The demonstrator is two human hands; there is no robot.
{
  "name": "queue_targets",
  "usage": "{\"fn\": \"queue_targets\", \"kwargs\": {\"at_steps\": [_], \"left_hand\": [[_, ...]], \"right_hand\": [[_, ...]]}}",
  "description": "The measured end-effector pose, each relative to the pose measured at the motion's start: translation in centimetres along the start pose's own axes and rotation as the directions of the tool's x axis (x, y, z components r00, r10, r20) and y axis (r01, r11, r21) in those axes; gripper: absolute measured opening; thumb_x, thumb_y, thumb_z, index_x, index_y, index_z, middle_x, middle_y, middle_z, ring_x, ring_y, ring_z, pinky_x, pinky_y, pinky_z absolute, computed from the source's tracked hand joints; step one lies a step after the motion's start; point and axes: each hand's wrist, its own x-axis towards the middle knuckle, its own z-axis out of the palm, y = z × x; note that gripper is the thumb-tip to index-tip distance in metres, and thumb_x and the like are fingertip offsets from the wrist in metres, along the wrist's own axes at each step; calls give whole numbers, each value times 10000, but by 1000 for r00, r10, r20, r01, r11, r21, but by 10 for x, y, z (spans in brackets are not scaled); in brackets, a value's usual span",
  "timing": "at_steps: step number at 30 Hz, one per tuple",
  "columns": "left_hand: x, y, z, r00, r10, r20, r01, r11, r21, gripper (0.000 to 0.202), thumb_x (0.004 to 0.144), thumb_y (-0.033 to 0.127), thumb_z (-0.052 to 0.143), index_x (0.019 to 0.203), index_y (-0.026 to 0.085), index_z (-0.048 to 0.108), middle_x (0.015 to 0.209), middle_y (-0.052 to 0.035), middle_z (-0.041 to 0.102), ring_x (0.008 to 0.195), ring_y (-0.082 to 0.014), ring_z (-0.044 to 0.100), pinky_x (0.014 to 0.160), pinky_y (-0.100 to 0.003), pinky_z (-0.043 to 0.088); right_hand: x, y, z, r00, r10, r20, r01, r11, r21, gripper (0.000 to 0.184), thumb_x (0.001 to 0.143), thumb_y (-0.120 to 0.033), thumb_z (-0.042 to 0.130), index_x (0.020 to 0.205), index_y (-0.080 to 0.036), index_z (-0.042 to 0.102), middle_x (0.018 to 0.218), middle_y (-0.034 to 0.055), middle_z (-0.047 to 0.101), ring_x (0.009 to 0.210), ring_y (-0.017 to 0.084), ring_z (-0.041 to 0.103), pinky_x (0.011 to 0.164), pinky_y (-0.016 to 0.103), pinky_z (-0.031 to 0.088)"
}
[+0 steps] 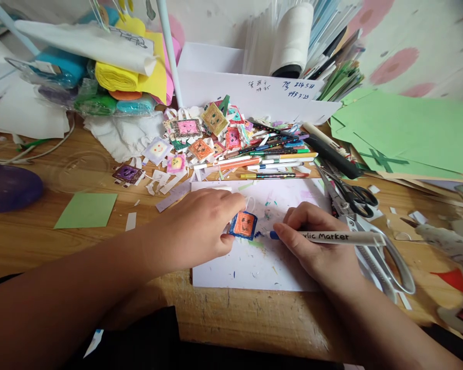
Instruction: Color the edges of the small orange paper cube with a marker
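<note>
My left hand (200, 226) pinches a small paper square (243, 225), orange in the middle with a blue border and a drawn face, holding it down on a white sheet (254, 262). My right hand (312, 241) grips a white acrylic marker (332, 237) with a blue tip, the tip just right of the square and touching the sheet. The white sheet shows stray colour marks around the square.
A heap of similar coloured paper squares (195, 139) and paper scraps lies behind, beside several markers (273, 154). Scissors (355, 198) and larger shears (386, 262) lie at the right. Green paper (405, 133), a green card (87, 209), a white box (231, 82) and foam rolls (116, 77) surround the wooden table.
</note>
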Motion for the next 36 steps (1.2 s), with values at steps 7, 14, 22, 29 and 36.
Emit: {"fn": "queue_targets", "kwargs": {"at_steps": [7,14,22,29,36], "left_hand": [[1,1,-2,1000,7,-13,-7,1000,16,181,694,113,523,838,211,474,745,16,562,681,-168,534,590,-286,352],[0,-2,6,997,30,-77,-29,999,17,215,721,113,563,857,219,434,751,20,558,696,-169,549,594,-273,356],[2,-1,14,993,110,-52,-108,993,52,233,763,90,578,870,223,419,801,15,567,748,-167,549,637,-275,374],[2,2,12,991,131,-23,-129,990,47,237,755,26,502,862,225,428,796,7,564,742,-170,538,632,-278,371],[2,3,11,993,117,-16,-116,993,32,218,761,42,517,843,222,424,794,7,566,738,-175,546,604,-279,349]], "right_hand": [[-3,2,1,999,49,-18,-43,971,235,274,817,-280,648,614,-229,472,548,-29,470,501,126,405,462,280,304],[-9,2,4,997,70,16,-71,923,378,183,827,-292,637,712,-230,509,572,-38,477,503,117,412,459,265,300],[-7,-7,9,999,4,46,-9,994,109,224,816,-305,622,663,-224,480,575,-21,538,507,121,460,459,261,345],[-8,-3,9,998,-34,53,31,998,49,208,816,-273,621,667,-216,490,575,-23,533,499,111,449,452,251,350],[-8,-4,10,999,-7,48,6,999,32,217,822,-285,614,664,-222,480,546,-30,514,486,115,440,451,254,344]]}}
